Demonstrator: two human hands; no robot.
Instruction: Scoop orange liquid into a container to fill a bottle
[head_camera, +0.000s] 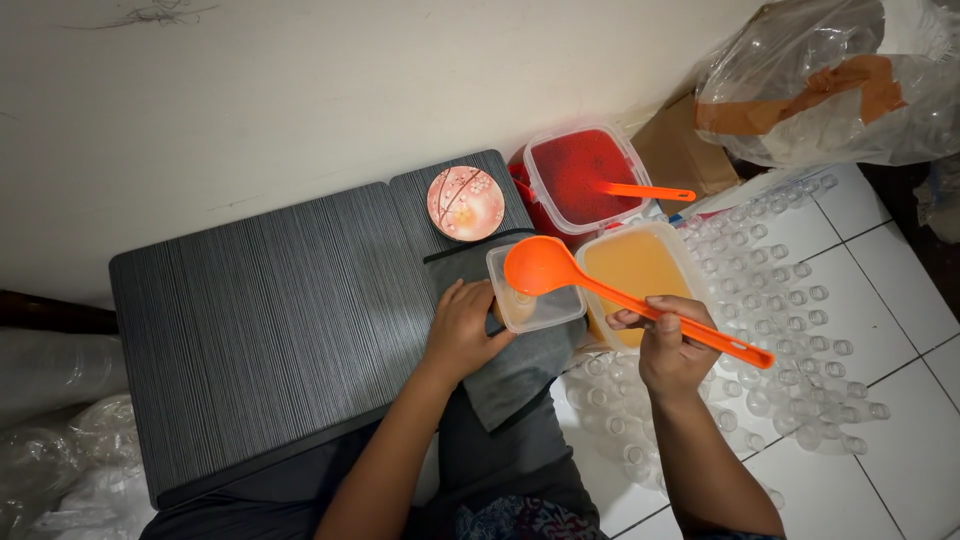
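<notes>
Fingers of right hand (672, 340) clenched on ladle (610, 290) handle — light, stiff plastic, likely slippery if wet; bowl over cup (533, 295). Left hand (462, 330) steadies cup — thin, flexible, left of yellow tub (690, 265).

— Left hand (462, 330)?
— Stretched forward from bare forearm, palm down, fingers curved and pressed together, thumb tucked toward the right.
— And right hand (672, 340)?
— Raised beside it, wrist bent, fingers curled tight in a closed grip, knuckles up, thumb on top.
</notes>
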